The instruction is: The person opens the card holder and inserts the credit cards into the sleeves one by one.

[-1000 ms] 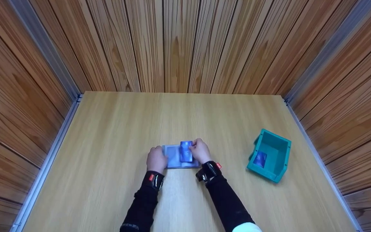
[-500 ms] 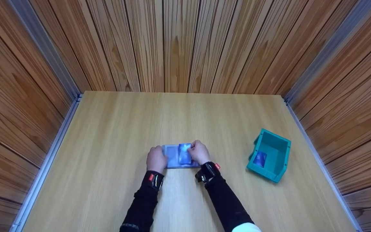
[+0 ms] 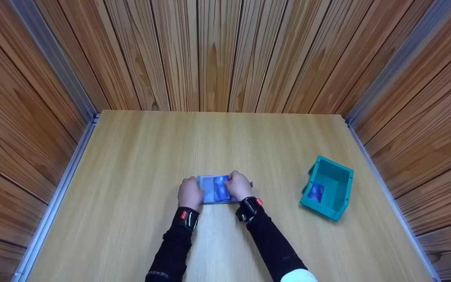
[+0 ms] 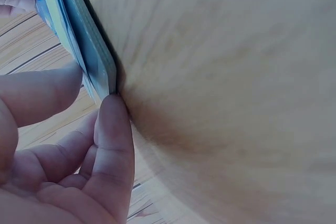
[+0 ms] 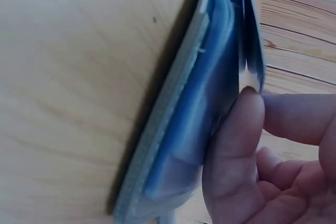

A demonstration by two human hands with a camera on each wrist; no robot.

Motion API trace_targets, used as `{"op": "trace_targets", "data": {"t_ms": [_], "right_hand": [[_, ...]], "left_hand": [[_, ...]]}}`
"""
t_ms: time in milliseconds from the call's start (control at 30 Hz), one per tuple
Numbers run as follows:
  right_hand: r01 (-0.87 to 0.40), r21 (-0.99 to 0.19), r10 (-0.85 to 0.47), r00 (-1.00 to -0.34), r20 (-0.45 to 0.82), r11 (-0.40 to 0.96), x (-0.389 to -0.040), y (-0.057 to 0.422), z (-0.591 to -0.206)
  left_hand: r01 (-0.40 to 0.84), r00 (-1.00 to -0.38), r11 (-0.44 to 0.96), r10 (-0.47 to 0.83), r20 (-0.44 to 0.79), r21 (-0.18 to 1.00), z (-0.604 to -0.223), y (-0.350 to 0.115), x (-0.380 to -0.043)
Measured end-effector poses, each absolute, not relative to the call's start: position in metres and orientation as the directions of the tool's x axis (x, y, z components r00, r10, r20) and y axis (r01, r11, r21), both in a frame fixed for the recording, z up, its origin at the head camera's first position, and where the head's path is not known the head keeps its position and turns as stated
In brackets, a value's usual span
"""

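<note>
A card holder with clear sleeves lies spread open in the middle of the table. My left hand holds its left edge; in the left wrist view the thumb lies on the sleeve pages and a fingertip touches the corner of the cover. A blue card stands over the holder's right part, its long side pointing away from me. My right hand pinches the card by its right edge between thumb and finger. In the right wrist view the card rises just off the clear sleeves.
To the right, a teal plastic bin sits tilted on the light wood table. Another blue card leans inside it at the left. Wood-plank walls close off the back and both sides.
The right hand has brought the blue card left and slightly toward me, lower over the card holder. The left hand stays at the holder's left edge.
</note>
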State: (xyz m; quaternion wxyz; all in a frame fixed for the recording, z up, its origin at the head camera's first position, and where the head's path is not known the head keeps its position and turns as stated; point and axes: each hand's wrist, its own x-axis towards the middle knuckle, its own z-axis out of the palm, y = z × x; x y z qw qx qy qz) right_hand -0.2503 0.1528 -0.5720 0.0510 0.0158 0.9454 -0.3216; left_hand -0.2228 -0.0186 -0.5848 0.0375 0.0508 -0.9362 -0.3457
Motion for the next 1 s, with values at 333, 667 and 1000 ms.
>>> {"op": "trace_targets", "data": {"t_ms": [333, 667, 1000], "right_hand": [[-0.045, -0.534, -0.078, -0.996, -0.04, 0.844, -0.248, 0.14, -0.572], [-0.12, -0.523, -0.136, -0.991, 0.008, 0.844, -0.242, 0.131, -0.569], [-0.112, -0.522, -0.137, -0.991, -0.009, 0.845, -0.241, 0.123, -0.572]], "left_hand": [[-0.072, -0.992, 0.758, -0.121, 0.031, 0.648, -0.584, -0.02, -0.221], [-0.056, -0.993, 0.772, -0.111, 0.048, 0.633, -0.583, -0.02, -0.222], [-0.058, -0.992, 0.763, -0.119, 0.051, 0.644, -0.584, -0.019, -0.223]]}}
